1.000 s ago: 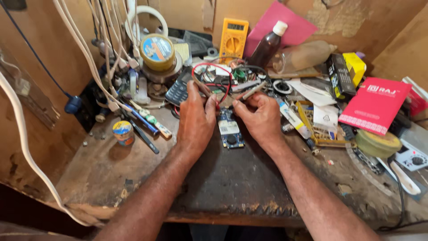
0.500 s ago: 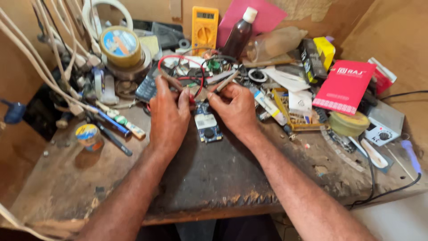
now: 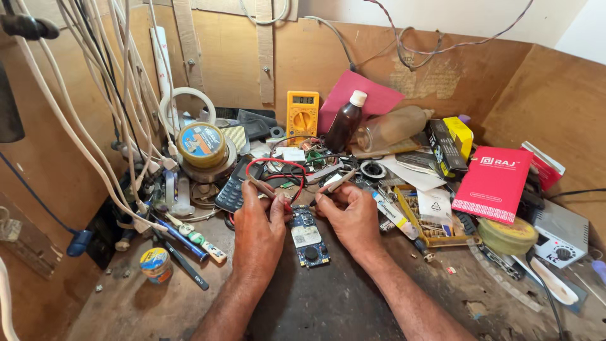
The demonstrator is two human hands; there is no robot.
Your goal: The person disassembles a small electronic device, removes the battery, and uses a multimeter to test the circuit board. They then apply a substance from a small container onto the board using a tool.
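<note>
On a cluttered wooden workbench [image 3: 126, 303], a blue circuit board [image 3: 308, 237] lies flat between 2 hands, the left hand [image 3: 259, 230] and right hand [image 3: 353, 218] each pinching a probe (red and black leads [image 3: 278, 165] trailing back) near a yellow multimeter [image 3: 302, 117].

Left arm: bare forearm runs up from the bottom edge, wrist nearly straight.
Left hand [image 3: 260, 228]: back facing up, fingers curled, thumb and forefinger pinched together at the top.
Right arm: forearm comes in from the lower right, angled toward the middle.
Right hand [image 3: 351, 216]: knuckles up, fingers bent inward, fingertips pinched, close beside the left hand.
</note>
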